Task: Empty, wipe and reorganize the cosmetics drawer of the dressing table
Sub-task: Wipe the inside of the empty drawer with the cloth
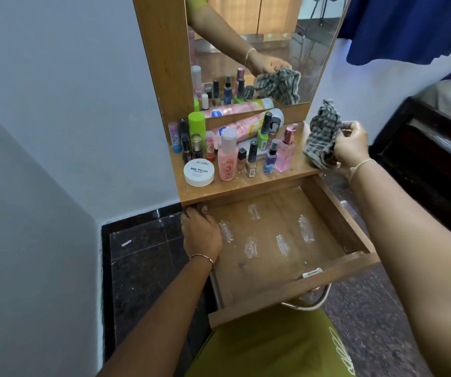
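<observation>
Below and to the left of the right hand [351, 144] lies the open, empty drawer [278, 240], long side running left to right. This hand grips a cloth [322, 134] over the bench [246, 183]. The left hand [201, 235] holds the drawer's left edge

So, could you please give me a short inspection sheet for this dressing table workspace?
Surface: shelf crowded on the left, bare on the right.
Job's things: drawer open, emptied, pale smears on its floor; checked cloth; cosmetics, e.g. nail polish tub, pink bottle.
Clutter: white scrap on dark floor.
Grippers: right hand grips the cloth; left hand on the drawer's left side.
Cables: nothing seen.
Surroundings: mirror, blue fabric.
</observation>
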### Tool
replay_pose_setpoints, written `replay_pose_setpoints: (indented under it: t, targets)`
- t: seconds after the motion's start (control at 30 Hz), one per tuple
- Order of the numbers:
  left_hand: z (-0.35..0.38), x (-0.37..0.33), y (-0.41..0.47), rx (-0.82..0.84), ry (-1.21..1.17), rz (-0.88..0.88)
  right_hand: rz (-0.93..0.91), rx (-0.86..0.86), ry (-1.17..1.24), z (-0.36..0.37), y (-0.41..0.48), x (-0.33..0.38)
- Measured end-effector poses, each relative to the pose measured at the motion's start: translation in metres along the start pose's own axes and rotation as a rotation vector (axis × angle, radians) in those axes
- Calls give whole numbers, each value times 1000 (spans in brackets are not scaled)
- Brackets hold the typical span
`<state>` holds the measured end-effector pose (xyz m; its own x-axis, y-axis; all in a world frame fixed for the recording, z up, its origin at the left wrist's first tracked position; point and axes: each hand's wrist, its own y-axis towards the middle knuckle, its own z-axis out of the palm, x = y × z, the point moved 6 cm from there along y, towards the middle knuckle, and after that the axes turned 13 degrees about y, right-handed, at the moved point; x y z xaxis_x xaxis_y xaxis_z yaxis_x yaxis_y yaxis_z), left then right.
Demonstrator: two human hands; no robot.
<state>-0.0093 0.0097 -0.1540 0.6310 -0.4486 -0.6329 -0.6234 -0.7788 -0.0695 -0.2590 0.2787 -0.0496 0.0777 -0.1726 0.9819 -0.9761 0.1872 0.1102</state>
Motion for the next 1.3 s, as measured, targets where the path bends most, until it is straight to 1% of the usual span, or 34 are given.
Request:
replay_pose_setpoints:
  t: [0.1, 0.17, 0.27, 0.37, 0.43, 0.47, 0.53, 0.67, 0.73, 0.8, 0.87, 0.97, 1.03, 1.17, 1.23, 1.3]
  targets:
    - [-1, 0, -1, 7, -11, -7, 59, -20, 244, -15, -13, -1]
    - [-2, 1, -2, 11, -35, -4, 84, -16, 365, -27, -24, -2]
    - [-3, 2, -2, 10, -52, -8, 72, -14, 429, -46, -46, -7]
    - [-2, 4, -1, 11, -70, -26, 97, 35, 393, -59, -83, -21]
    - [-1, 5, 0, 4, -85, -27, 106, 115, 295, -62, -106, -37]
    - [0, 6, 0, 2, -97, -25, 91, 159, 203, -61, -115, -43]
    - [2, 8, 1, 4, -117, -27, 30, 222, -51, -55, -122, -49]
    - [3, 10, 3, 15, -118, -52, -106, 238, -585, -26, -120, -47]
    - [5, 12, 3, 29, -109, -77, -136, 287, -785, -4, -118, -50]
    - [8, 15, 4, 51, -110, -102, -190, 324, -921, 16, -118, -53]
    - [12, 17, 5, 65, -145, -113, -243, 336, -999, 32, -115, -54]
    - [17, 20, 7, 65, -173, -124, -224, 360, -1050, 45, -109, -59]
    - [19, 22, 8, 61, -193, -125, -172, 341, -1055, 47, -106, -62]
    - [20, 23, 8, 50, -228, -134, 22, 361, -1093, 58, -115, -75]
    - [19, 23, 8, 47, -224, -137, -5, 406, -1123, 74, -126, -74]
    - [19, 22, 7, 42, -222, -130, -66, 469, -1098, 92, -140, -70]
